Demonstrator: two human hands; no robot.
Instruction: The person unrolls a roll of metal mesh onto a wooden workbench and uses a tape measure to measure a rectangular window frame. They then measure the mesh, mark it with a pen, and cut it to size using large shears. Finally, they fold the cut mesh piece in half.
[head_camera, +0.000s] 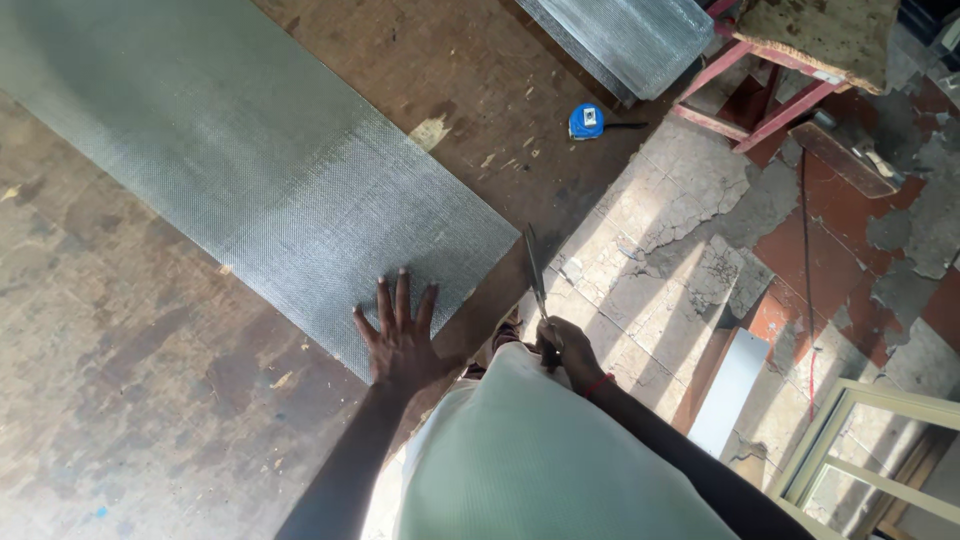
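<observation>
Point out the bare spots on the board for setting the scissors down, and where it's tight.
Bare wood lies left of the mesh sheet, below its long edge, beside the left hand. A second patch sits between the mesh and the blue tape measure. It is tight at the board's near corner, where the right hand holds the scissors.

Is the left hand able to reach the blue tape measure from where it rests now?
Probably not without leaning. The left hand lies flat on the near end of the mesh sheet, while the blue tape measure sits far across the wooden board. Nothing blocks the way; only the distance does.
</observation>
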